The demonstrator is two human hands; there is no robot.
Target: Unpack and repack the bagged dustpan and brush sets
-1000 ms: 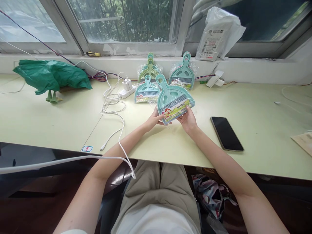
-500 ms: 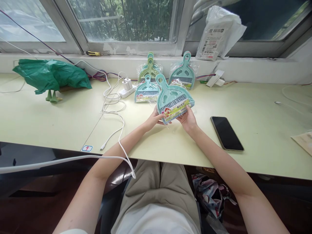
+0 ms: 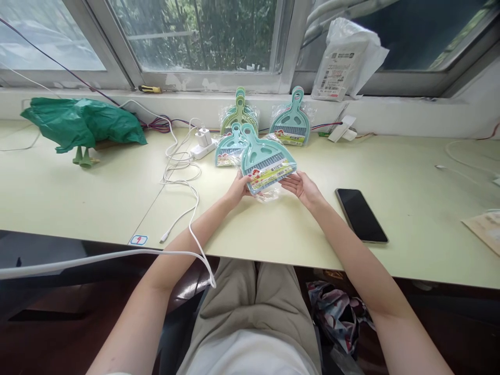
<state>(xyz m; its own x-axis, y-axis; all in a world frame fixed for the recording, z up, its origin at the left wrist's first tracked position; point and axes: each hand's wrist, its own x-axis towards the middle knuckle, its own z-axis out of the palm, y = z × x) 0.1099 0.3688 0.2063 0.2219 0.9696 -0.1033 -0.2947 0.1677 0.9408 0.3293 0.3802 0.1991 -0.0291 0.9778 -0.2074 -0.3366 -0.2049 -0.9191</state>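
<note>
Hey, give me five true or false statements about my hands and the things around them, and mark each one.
1. Your left hand grips a wrapped dustpan set. True.
2. Your right hand is a closed fist. False: your right hand is open, its fingers stretched toward the dustpan set.
3. A green bag lies to the left of both hands. True.
4. The phone stands on the windowsill. False: the phone lies flat on the desk.
5. A white package sits on the windowsill. True.
</note>
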